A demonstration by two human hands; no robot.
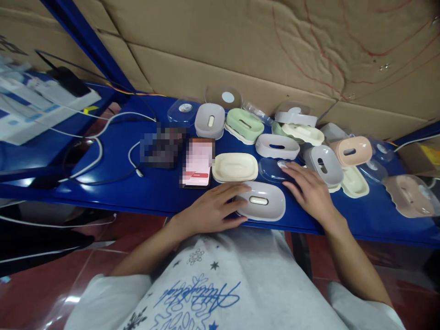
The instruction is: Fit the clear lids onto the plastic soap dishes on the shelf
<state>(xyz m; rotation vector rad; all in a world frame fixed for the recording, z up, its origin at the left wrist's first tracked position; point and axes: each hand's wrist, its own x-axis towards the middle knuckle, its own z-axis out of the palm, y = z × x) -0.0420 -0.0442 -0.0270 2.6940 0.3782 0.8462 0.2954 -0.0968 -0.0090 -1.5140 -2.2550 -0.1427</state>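
A light grey oval dish [271, 209] with a slot and a cream piece in its middle lies near the front edge of the blue table. My left hand [218, 207] rests on its left side, fingers apart. Just behind the dish, my right hand [309, 190] reaches with spread fingers to a clear lid [270, 169] bearing a round sticker, touching its right end. To the left of that lid is a cream oval tray [235, 167]. A grey slotted dish [277, 146] sits behind the lid.
Left of the tray lie a lit phone [198, 162] and a blurred dark object [163, 146]. Green [244, 124], grey [209, 120] and peach [354, 151] dishes stand behind and right. A brownish-pink one [409, 195] is far right. White cables [99, 153] cross the left side.
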